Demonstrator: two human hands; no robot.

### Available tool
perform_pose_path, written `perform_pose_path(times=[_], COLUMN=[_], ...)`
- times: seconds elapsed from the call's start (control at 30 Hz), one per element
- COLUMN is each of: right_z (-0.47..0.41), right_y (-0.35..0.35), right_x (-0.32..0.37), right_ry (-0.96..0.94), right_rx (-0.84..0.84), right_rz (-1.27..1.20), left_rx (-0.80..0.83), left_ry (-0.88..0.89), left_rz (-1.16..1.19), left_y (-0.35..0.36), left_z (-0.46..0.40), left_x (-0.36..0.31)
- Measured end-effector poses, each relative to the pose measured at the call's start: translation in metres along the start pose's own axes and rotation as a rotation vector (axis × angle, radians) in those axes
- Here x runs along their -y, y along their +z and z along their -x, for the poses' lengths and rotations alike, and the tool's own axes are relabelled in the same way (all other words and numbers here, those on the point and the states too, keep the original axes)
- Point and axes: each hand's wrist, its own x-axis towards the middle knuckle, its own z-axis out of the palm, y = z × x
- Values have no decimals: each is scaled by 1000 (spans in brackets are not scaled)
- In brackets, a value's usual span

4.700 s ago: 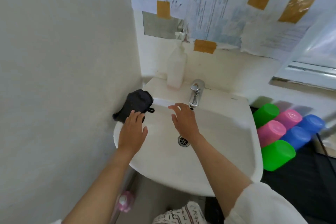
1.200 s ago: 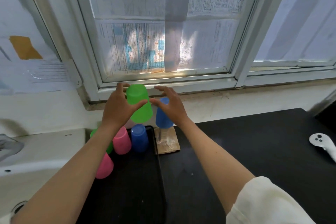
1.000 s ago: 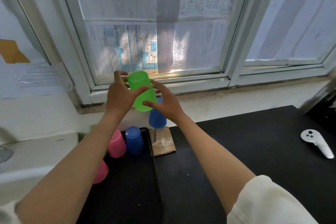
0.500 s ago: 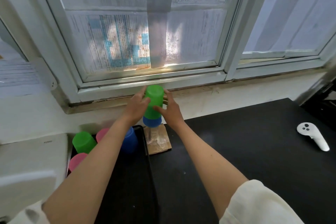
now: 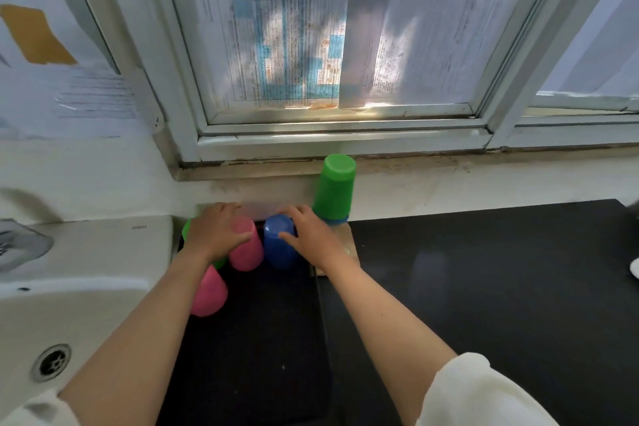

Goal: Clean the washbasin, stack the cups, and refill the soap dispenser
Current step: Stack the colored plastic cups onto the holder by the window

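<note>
While the washbasin (image 5: 79, 273) lies at nine o'clock, the left hand (image 5: 214, 235) curls round an upturned pink cup (image 5: 246, 247) and the right hand (image 5: 313, 239) grips a blue cup (image 5: 278, 247) beside it, both on the dark tray (image 5: 256, 339). At one o'clock stands the green-on-blue stack (image 5: 334, 191). These cups look light, stiff and smooth; grasp the sidewalls.

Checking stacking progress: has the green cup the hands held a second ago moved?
Yes. The green cup has come down onto the blue cup, below the window sill.
</note>
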Motion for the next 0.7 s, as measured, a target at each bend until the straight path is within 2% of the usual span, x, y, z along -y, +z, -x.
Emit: perform_pose_path(times=[0.1,0.2,0.37,0.47,0.7], right_z=[-11,-16,-22,-23,-19], right_y=[19,31,42,38,-11], right_x=[-1,-5,-5,2,33], right_ry=[88,131,117,54,-53], right_rx=[79,86,20,-103,-435], right_rz=[24,28,-55,-66,-100], left_rx=[74,103,1,-34,-259], left_ry=[-14,-22,-8,10,55], left_rz=[-68,-94,-11,119,309], left_y=[11,22,29,19,-31], left_z=[-5,-9,-12,-10,0], left_x=[13,18,22,20,-10])
